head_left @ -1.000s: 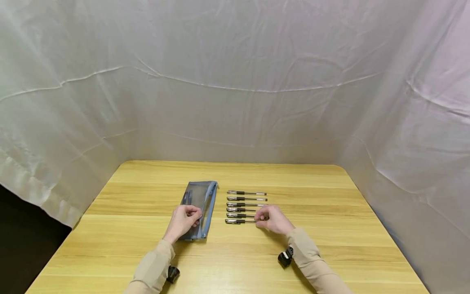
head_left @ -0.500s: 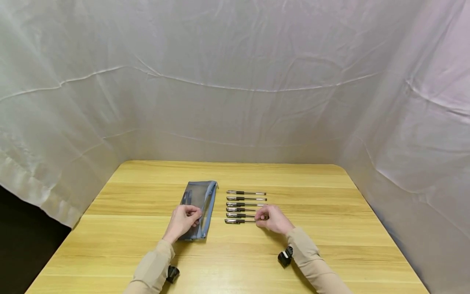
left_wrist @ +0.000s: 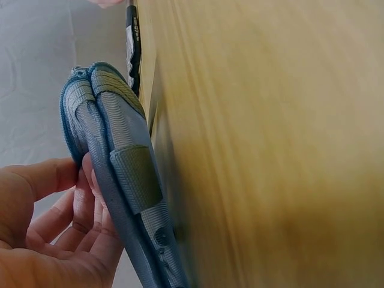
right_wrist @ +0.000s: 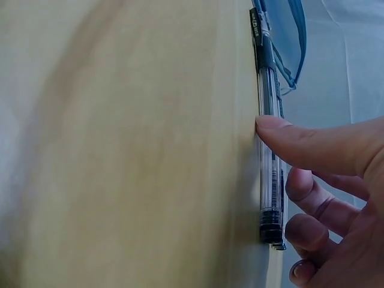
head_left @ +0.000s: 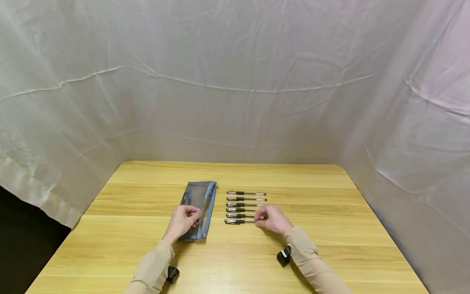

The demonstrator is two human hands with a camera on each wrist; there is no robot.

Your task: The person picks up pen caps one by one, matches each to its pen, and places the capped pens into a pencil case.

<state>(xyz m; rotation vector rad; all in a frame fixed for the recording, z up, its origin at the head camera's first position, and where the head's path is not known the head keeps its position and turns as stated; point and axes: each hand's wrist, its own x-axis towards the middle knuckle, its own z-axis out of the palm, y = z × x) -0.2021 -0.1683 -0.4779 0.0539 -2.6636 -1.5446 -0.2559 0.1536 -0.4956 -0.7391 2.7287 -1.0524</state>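
Observation:
A blue mesh pencil pouch [head_left: 209, 212] lies on the left with its zip side facing the pens and the opening parted. My left hand [head_left: 182, 220] pinches the upper edge of that opening between thumb and fingers; in the left wrist view the pouch [left_wrist: 135, 180] shows its end tab. Several black gel pens lie parallel in a row beside it, caps toward the pouch. At the nearest pen [head_left: 235, 221] my right hand [head_left: 273, 219] has its thumb against the clear barrel [right_wrist: 266, 180] and fingers curled on the other side. This hand hides the right ends of the nearer pens.
Dark pen shapes [head_left: 187, 198] show through the pouch's mesh. The wooden table [head_left: 312, 188] reaches back to a grey-white curtain [head_left: 235, 114] that stands behind and at both sides. A black camera [head_left: 172, 274] hangs under the left wrist, another [head_left: 284, 257] under the right.

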